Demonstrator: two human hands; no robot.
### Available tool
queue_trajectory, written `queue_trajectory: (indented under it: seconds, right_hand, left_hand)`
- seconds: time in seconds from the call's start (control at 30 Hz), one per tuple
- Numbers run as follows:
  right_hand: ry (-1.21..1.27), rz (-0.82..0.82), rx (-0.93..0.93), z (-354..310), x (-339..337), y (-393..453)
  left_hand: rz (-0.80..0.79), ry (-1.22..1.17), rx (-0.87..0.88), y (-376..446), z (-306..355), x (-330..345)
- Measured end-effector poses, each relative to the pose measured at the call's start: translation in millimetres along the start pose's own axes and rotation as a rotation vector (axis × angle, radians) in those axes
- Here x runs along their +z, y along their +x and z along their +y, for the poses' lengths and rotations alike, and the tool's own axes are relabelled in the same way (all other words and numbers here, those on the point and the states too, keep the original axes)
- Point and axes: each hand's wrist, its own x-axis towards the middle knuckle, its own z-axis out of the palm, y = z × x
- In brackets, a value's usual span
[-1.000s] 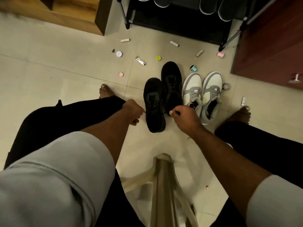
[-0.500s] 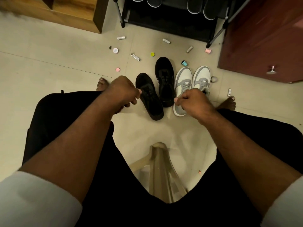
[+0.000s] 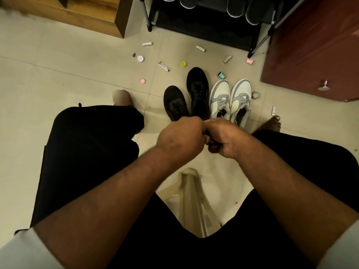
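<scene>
My left hand (image 3: 180, 136) and right hand (image 3: 223, 139) touch, fingers curled; whether they hold anything I cannot tell. The black shoes (image 3: 197, 94) lie at twelve o'clock, unworn; putting them on seems left.

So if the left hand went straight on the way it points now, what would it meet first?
The right hand: the left hand points forward and rightward and touches it. Beyond that in the picture lies the farther black shoe, though it sits lower down, so depth is unclear.
</scene>
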Motion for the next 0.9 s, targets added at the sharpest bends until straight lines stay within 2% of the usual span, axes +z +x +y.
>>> queue_trajectory:
  seconds: [0.07, 0.13, 0.2, 0.27, 0.33, 0.53, 0.57, 0.67, 0.7, 0.8, 0.87, 0.9]
  right_hand:
    - [-0.028, -0.008, -0.015, -0.7, -2.9, -0.3]
    - [0.043, -0.025, 0.016, -1.1, -5.8, -0.7]
    - [0.049, -0.024, 0.022, -2.3, -5.4, -2.8]
    - [-0.031, 0.014, -0.003, -3.4, -3.3, -5.2]
    - [-0.079, 0.047, -0.042, -3.5, -5.0, -5.6]
    - [-0.154, 0.081, -0.162, 8.1, -38.8, -4.6]
    - [-0.271, 0.103, -0.203, 12.7, -46.4, -0.4]
    - [-0.886, 0.282, -0.311, 34.8, -71.9, 37.8]
    - [-0.977, 0.323, -0.332, 41.9, -76.0, 55.2]
    - [-0.909, 0.430, -0.384, 62.7, -74.2, 124.8]
    - [-0.697, 0.512, -0.370, 66.6, -55.2, 170.4]
    - [-0.508, 0.502, -0.345, 63.6, -41.8, 192.5]
  left_hand:
    - [-0.144, -0.119, -0.032, 6.1, -13.8, -21.4]
    - [-0.123, -0.185, -0.035, 18.2, -32.9, -47.9]
    - [-0.076, -0.124, 0.078, 40.8, -47.1, -57.4]
    - [-0.178, -0.146, 0.209, 65.3, -48.1, -43.2]
    - [-0.242, -0.240, 0.258, 93.9, -52.6, -13.3]
    - [-0.073, -0.368, 0.081, 157.2, -103.2, 38.0]
    - [-0.040, -0.378, 0.068, 165.3, -106.9, 38.2]
    - [0.012, -0.398, 0.046, 187.5, -107.6, 33.6]
    - [0.020, -0.423, 0.036, 192.0, -108.6, 32.5]
    - [0.065, -0.629, -0.014, 201.5, -117.7, 30.0]
    - [0.114, -0.793, -0.044, 202.9, -124.1, 28.7]
    - [0.135, -0.860, -0.057, 204.8, -126.5, 29.6]
